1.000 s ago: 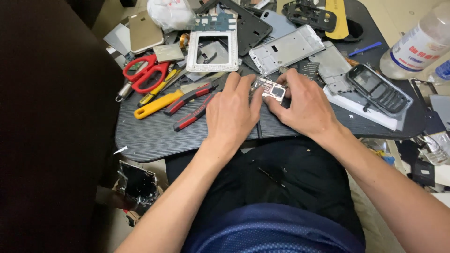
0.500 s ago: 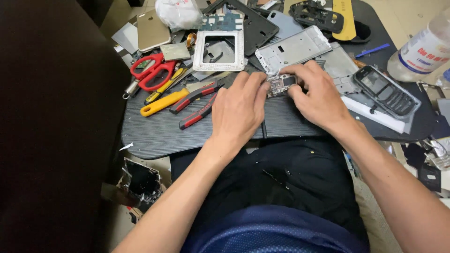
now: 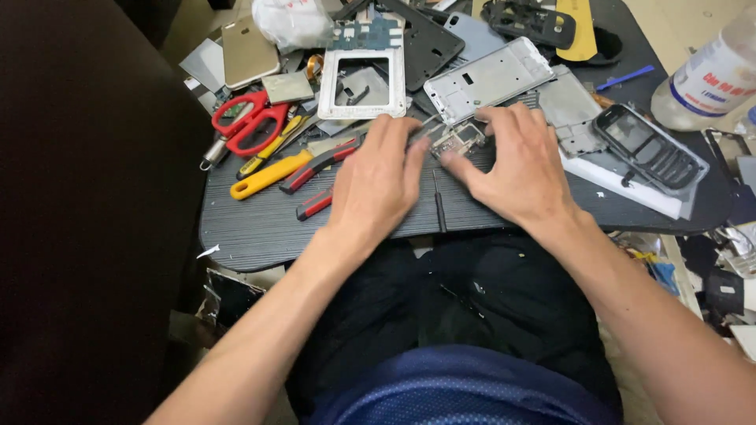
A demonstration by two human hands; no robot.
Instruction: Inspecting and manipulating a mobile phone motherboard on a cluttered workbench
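Observation:
Both my hands rest on a dark ribbed board (image 3: pixel 260 228) that lies across my lap. Between their fingertips is a small metal phone part (image 3: pixel 461 138), flat on the board. My right hand (image 3: pixel 516 169) pinches it from the right, thumb below and fingers above. My left hand (image 3: pixel 378 185) lies flatter, fingers together, its tips against the part's left edge. A thin black screwdriver (image 3: pixel 439 203) lies on the board between my wrists.
Red scissors (image 3: pixel 248 118), a yellow-handled tool (image 3: pixel 272 175) and red-and-black pliers (image 3: pixel 319 169) lie left of my hands. A white phone frame (image 3: pixel 362 83) and a silver midframe (image 3: pixel 488 79) sit behind. A black keypad housing (image 3: pixel 650 149) and a plastic bottle (image 3: pixel 709 79) are right.
Both hands have stayed on the small part. My left fingers have stretched out flatter. The thin screwdriver between my wrists has come into sight.

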